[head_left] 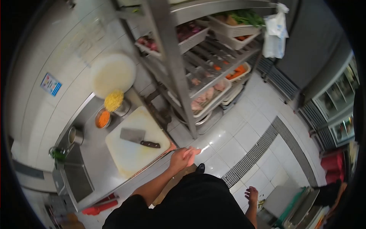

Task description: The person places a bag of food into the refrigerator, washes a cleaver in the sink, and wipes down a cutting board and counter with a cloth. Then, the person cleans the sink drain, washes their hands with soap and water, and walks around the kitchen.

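Observation:
My left hand (178, 160) is closed round a pale pink, soft-looking thing (192, 153) whose kind I cannot make out. It is just off the front edge of the steel counter, near a white cutting board (129, 158). On the board lies a cleaver (133, 135) with a dark handle pointing toward that hand. My right hand (251, 194) hangs low over the tiled floor, its fingers loosely apart and nothing in them. Behind the board stand a bowl of chopped orange food (102, 118) and a container heaped with yellow shreds (113, 100).
A round white board (113, 76) leans on the wall. The counter has a sink (78, 179) and a metal cup (75, 136). A steel rack (167, 49) holds baskets of vegetables and meat. A drain grate (251, 150) crosses the floor; another person's arm (339, 198) shows at right.

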`<action>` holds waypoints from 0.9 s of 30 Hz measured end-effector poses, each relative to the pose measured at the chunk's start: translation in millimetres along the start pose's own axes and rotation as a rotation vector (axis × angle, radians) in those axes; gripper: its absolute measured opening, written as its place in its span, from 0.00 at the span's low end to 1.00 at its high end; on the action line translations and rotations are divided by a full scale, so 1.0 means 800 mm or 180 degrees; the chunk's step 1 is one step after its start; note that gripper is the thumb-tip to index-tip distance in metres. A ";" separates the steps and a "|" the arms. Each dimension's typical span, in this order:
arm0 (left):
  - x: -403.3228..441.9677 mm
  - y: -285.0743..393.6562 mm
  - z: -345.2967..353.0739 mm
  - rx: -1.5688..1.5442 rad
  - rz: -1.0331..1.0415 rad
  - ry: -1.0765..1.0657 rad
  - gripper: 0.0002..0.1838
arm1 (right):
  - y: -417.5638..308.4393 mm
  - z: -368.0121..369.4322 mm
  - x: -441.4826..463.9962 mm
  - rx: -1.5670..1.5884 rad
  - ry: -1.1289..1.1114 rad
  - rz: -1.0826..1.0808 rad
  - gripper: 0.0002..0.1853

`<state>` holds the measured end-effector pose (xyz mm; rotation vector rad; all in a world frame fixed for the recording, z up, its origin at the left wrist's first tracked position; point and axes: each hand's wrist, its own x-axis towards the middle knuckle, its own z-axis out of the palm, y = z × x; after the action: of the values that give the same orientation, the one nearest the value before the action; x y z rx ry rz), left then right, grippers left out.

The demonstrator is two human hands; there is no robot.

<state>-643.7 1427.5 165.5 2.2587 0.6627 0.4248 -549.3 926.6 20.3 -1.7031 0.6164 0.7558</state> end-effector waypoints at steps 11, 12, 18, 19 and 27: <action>-0.016 -0.018 -0.066 0.0001 -0.1164 0.0853 0.13 | -0.029 -0.007 0.057 -0.0738 -0.0374 0.0443 0.18; -0.023 -0.027 -0.080 0.0281 -0.1108 0.1201 0.16 | -0.028 -0.014 0.063 -0.0816 -0.0431 0.0530 0.18; -0.054 -0.103 -0.186 0.0952 -0.1907 0.2709 0.31 | -0.033 -0.089 0.138 -0.0663 -0.0677 0.0441 0.17; -0.060 -0.115 -0.189 0.1785 -0.1750 0.2535 0.32 | -0.040 -0.107 0.156 -0.0635 -0.0618 0.0550 0.17; -0.073 -0.127 -0.085 0.5911 -0.2228 0.0344 0.26 | -0.118 -0.302 0.297 -0.1529 -0.0080 -0.0840 0.15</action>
<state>-757.2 1492.8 131.4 3.1190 2.4959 -0.8213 -282.4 711.1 -55.6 -2.1571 0.1876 0.7725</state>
